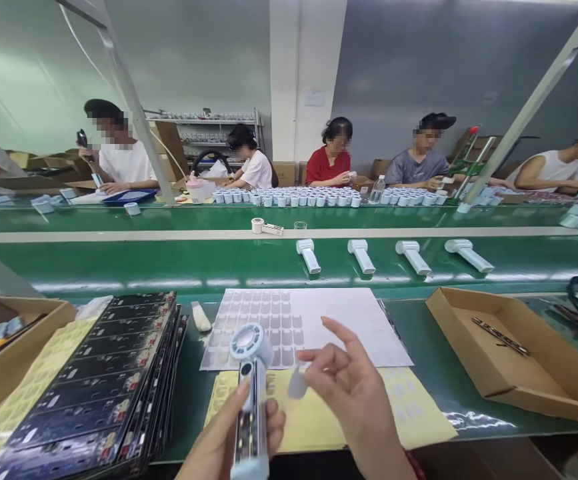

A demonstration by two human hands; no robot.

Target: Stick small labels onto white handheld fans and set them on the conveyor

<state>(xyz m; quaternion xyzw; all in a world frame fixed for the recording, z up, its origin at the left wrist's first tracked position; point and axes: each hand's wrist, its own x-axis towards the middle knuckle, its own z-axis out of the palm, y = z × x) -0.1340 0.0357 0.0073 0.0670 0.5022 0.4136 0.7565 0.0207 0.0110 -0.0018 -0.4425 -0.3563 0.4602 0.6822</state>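
Observation:
My left hand (236, 427) is wrapped round the handle of a light-blue handheld fan (250, 347), its round head up and a dark strip with shiny parts along the handle. My right hand (353, 393) pinches a small translucent grey sticker (297, 383) between thumb and finger, just right of the fan and apart from it. Beneath lie a white sheet (349, 320) with rows of similar grey stickers on its left part, and in front of it a yellow backing sheet (319, 427) with some small pieces on it.
Stacked dark printed panels (83, 373) stand at left beside a cardboard box (3, 353). At right is a cardboard tray (499, 347) holding a metal strip. Several light-blue fans (361, 256) lie on the green conveyor (169, 260). Co-workers (331, 160) sit across it.

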